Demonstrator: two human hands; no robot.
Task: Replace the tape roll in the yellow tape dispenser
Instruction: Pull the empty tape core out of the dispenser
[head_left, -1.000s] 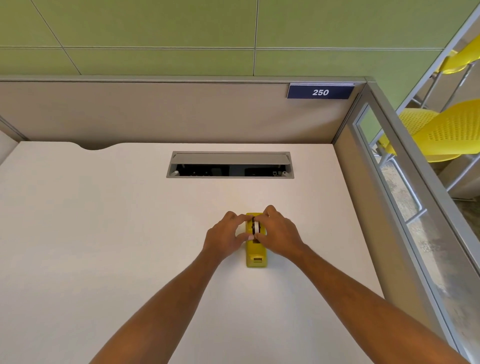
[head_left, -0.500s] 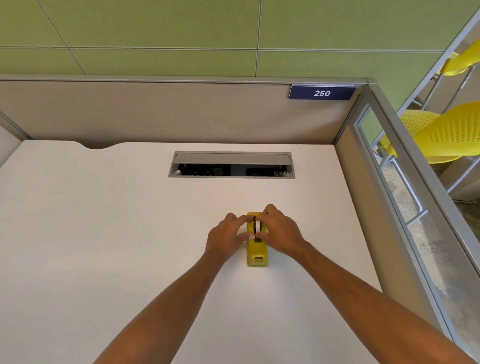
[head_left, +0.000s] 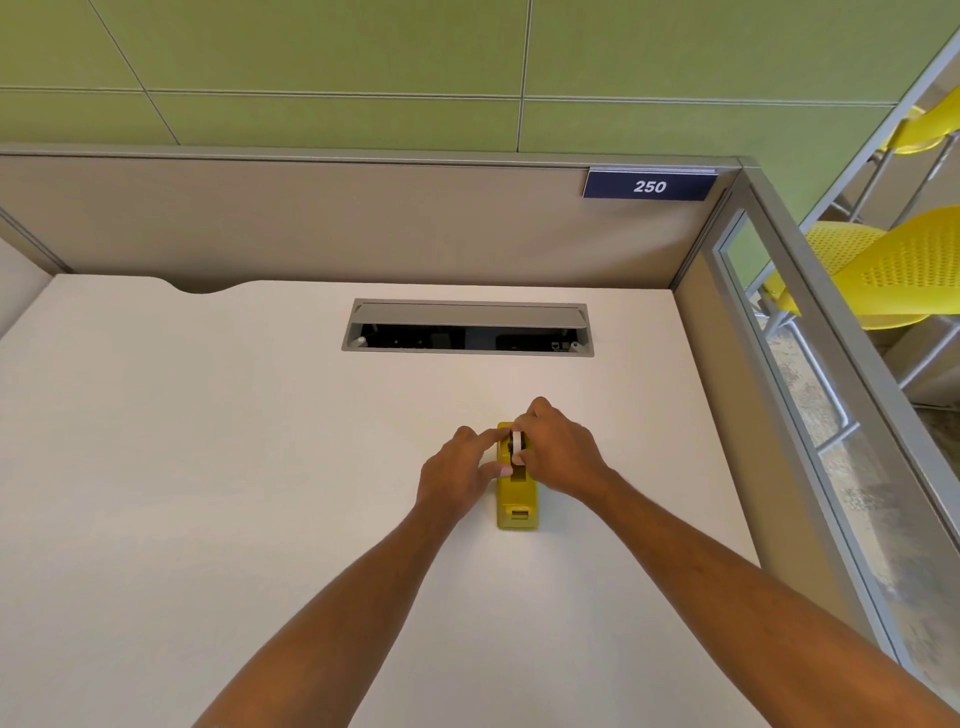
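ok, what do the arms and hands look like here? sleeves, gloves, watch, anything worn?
Nothing worn that shows. Both forearms are bare all the way to the bottom edge of the picture, so no sleeves in view. The left hand and right hand have no gloves, and no watch, bracelet or ring can be seen. No markings or tags on either arm.

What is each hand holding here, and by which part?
Right hand pinches the white tape roll by its rim; left hand steadies the yellow plastic tape dispenser at its side.
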